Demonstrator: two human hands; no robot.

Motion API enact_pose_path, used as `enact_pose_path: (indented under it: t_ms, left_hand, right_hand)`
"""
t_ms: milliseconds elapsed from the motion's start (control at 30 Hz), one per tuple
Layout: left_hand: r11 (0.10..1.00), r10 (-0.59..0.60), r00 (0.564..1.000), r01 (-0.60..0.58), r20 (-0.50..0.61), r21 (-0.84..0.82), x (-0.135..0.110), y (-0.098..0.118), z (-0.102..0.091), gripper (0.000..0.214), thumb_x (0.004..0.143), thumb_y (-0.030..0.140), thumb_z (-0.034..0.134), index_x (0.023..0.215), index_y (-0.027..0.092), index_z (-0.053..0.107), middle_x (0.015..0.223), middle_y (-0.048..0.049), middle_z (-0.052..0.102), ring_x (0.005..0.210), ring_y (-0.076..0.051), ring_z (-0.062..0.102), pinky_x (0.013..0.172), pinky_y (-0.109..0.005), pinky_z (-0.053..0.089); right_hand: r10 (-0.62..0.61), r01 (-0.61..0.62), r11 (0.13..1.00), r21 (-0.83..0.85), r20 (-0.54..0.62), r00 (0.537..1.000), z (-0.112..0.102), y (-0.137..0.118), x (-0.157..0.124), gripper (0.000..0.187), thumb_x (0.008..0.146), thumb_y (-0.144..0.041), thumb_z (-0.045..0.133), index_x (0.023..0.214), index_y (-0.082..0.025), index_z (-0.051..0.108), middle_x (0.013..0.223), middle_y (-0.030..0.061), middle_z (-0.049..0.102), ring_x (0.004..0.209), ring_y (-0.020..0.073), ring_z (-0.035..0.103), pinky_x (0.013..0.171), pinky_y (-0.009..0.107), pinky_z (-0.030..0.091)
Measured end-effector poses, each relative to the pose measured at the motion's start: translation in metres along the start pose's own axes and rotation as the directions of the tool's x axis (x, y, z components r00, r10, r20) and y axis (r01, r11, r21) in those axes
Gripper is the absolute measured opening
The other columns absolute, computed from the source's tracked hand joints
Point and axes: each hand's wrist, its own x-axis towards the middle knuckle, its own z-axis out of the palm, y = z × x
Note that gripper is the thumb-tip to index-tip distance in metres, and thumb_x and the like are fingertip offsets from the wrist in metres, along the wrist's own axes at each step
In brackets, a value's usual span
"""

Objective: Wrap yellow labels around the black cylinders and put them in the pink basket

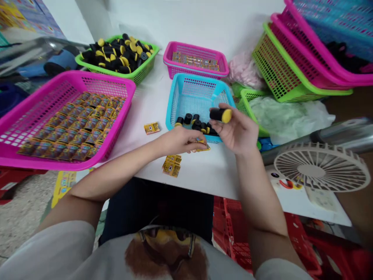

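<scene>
In my right hand (pixel 240 130) is a small black cylinder with a yellow end (pixel 220 115), lifted over the near right corner of the blue basket (pixel 171 93). My left hand (pixel 186 140) is closed on a yellow printed packet (pixel 203 146) in front of that basket; the fingers cover part of it. Several more black-and-yellow cylinders (pixel 188 118) lie in the near end of the blue basket. Below my left hand, a few overlapping yellow packets (pixel 171 167) rest on the white table (pixel 204 175). Another yellow packet (pixel 152 128) lies alone left of the basket.
At left stands a large pink basket (pixel 116 144) with rows of packed items. Behind it, a green basket (pixel 142 74) is heaped with cylinders. A smaller pink basket (pixel 175 70) sits at the back. Stacked baskets (pixel 285 70) and a fan (pixel 320 169) are at right.
</scene>
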Motion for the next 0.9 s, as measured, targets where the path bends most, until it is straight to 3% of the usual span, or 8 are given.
enact_pose_path:
  t_ms: [133, 267, 367, 467, 567, 667, 800, 900]
  left_hand:
    - [0.993, 0.04, 0.996, -0.03, 0.083, -0.113, -0.009, -0.016, 0.006, 0.036, 0.1, 0.029, 0.06, 0.135, 0.018, 0.064, 0.098, -0.005, 0.082, 0.074, -0.011, 0.077, 0.064, -0.016, 0.057]
    - [0.978, 0.032, 0.998, -0.021, 0.046, -0.21, -0.016, -0.032, 0.014, 0.067, 0.093, 0.03, 0.072, 0.153, 0.019, 0.045, 0.085, -0.0008, 0.08, 0.076, -0.014, 0.078, 0.068, -0.019, 0.06]
    - [0.989, 0.081, 0.996, -0.084, -0.03, -0.119, -0.014, -0.037, 0.015, 0.045, 0.088, 0.031, 0.078, 0.131, 0.02, 0.066, 0.087, -0.0003, 0.079, 0.08, -0.015, 0.077, 0.077, -0.023, 0.062]
    - [0.991, 0.134, 0.99, -0.135, -0.03, -0.02, -0.01, -0.037, 0.009, 0.013, 0.092, 0.03, 0.072, 0.098, 0.019, 0.077, 0.092, -0.0025, 0.08, 0.083, -0.014, 0.076, 0.08, -0.023, 0.061]
    - [0.984, 0.175, 0.971, -0.168, -0.164, 0.059, -0.006, -0.039, 0.004, 0.019, 0.091, 0.036, 0.074, 0.086, 0.018, 0.078, 0.095, -0.0049, 0.079, 0.086, -0.014, 0.074, 0.08, -0.023, 0.06]
    - [0.984, 0.176, 0.937, -0.156, -0.302, 0.088, -0.004, -0.043, 0.002, 0.028, 0.088, 0.045, 0.079, 0.084, 0.017, 0.078, 0.098, -0.0063, 0.078, 0.088, -0.016, 0.074, 0.08, -0.025, 0.06]
    - [0.993, 0.013, 0.971, -0.039, -0.237, -0.107, -0.004, -0.043, 0.005, 0.037, 0.093, 0.047, 0.073, 0.116, 0.019, 0.078, 0.084, -0.0029, 0.078, 0.072, -0.015, 0.074, 0.069, -0.025, 0.061]
    - [0.973, -0.046, 0.986, 0.008, -0.16, -0.23, -0.003, -0.046, 0.007, 0.063, 0.094, 0.048, 0.072, 0.149, 0.022, 0.057, 0.083, -0.0017, 0.079, 0.073, -0.017, 0.076, 0.067, -0.026, 0.063]
  right_hand:
    - [-0.106, 0.106, 0.994, -0.015, -0.051, 0.993, -0.007, 0.016, -0.019, 0.049, 0.084, -0.069, 0.065, 0.117, -0.035, 0.057, 0.099, -0.0002, 0.065, 0.069, 0.0152, 0.063, 0.061, 0.031, 0.054]
    - [-0.149, 0.151, 0.986, 0.075, -0.028, 0.988, 0.003, 0.022, -0.025, 0.05, 0.08, -0.072, 0.069, 0.113, -0.036, 0.059, 0.093, -0.0032, 0.059, 0.049, 0.0086, 0.047, 0.043, 0.028, 0.043]
    - [-0.156, 0.154, 0.987, -0.056, -0.051, 0.986, 0.01, 0.025, -0.028, 0.058, 0.08, -0.081, 0.061, 0.114, -0.034, 0.06, 0.101, 0.001, 0.062, 0.059, 0.0125, 0.057, 0.053, 0.034, 0.053]
    - [-0.232, 0.203, 0.94, -0.274, -0.079, 0.969, 0.012, 0.03, -0.031, 0.059, 0.079, -0.082, 0.062, 0.113, -0.034, 0.064, 0.111, 0.0061, 0.065, 0.094, 0.0255, 0.07, 0.076, 0.046, 0.061]
    - [-0.321, 0.28, 0.883, -0.376, -0.049, 0.946, 0.014, 0.034, -0.03, 0.052, 0.081, -0.072, 0.069, 0.116, -0.034, 0.066, 0.118, 0.0079, 0.066, 0.125, 0.0332, 0.063, 0.096, 0.054, 0.058]
    - [-0.304, 0.273, 0.909, -0.316, -0.053, 0.951, 0.019, 0.04, -0.026, 0.059, 0.084, -0.07, 0.07, 0.131, -0.035, 0.059, 0.123, 0.0072, 0.067, 0.125, 0.0302, 0.064, 0.094, 0.05, 0.061]
    - [-0.423, 0.398, 0.896, -0.195, -0.106, 0.9, 0.02, 0.051, -0.021, 0.059, 0.088, -0.071, 0.067, 0.134, -0.036, 0.057, 0.118, 0.0044, 0.069, 0.112, 0.0245, 0.071, 0.087, 0.043, 0.066]
    - [-0.499, 0.476, 0.862, -0.174, -0.123, 0.858, 0.017, 0.056, -0.02, 0.051, 0.093, -0.067, 0.063, 0.134, -0.036, 0.062, 0.117, 0.0032, 0.07, 0.109, 0.0235, 0.073, 0.087, 0.043, 0.068]
